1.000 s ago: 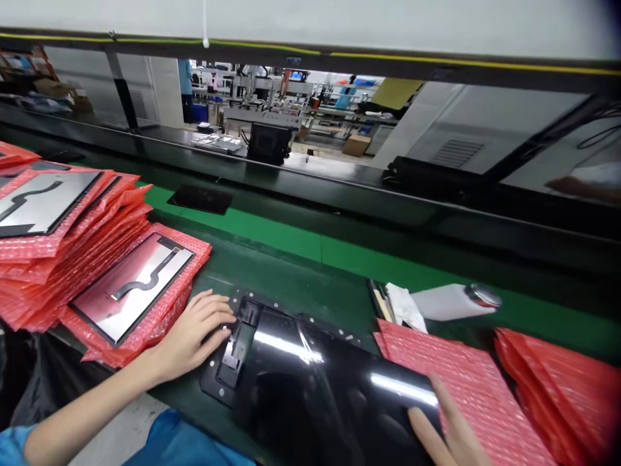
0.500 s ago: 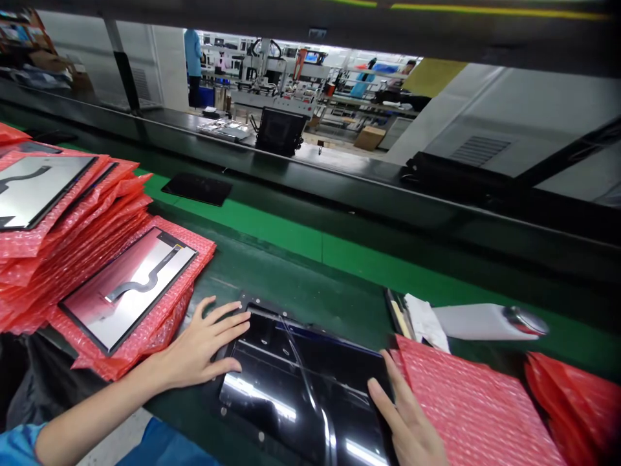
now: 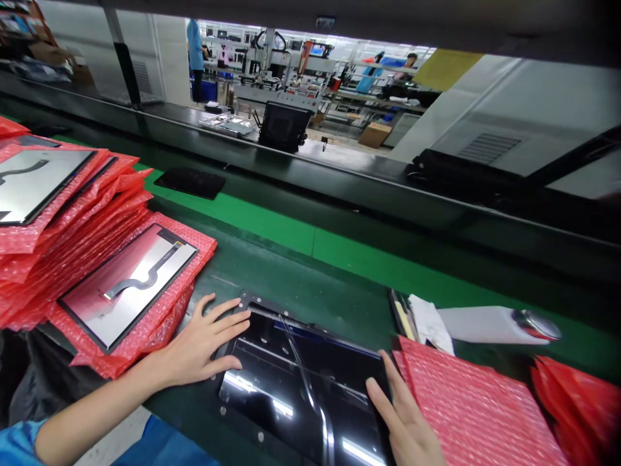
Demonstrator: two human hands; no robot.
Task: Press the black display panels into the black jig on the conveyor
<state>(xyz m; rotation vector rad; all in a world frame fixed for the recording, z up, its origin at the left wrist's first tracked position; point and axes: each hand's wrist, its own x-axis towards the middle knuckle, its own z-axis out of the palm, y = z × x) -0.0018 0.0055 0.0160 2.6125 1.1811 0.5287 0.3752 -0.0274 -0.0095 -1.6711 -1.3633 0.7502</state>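
A glossy black screen panel [image 3: 272, 362], with a loose clear strip of film across it, lies in a dark flat frame [image 3: 252, 299] with small round studs. Spread fingers of my left hand [image 3: 208, 343] rest on the left edge of the frame and panel. At the panel's right edge is my right hand [image 3: 410, 421], its thumb over the glass and its forefinger along the side. The lower edge of the panel runs out of view.
Left stands a tall stack of red bubble bags [image 3: 97, 226], with a silver-backed display [image 3: 130, 285] on a bag beside it. Right lie more bubble bags [image 3: 475, 401], a white bottle [image 3: 485, 323] and slim tools [image 3: 403, 317]. A black tablet-like panel [image 3: 189, 182] lies on the green belt [image 3: 272, 220].
The view has shifted slightly. The black panel on the green belt and the belt's seam have slid a little to the left. Both hands stay almost where they were on the screen panel.
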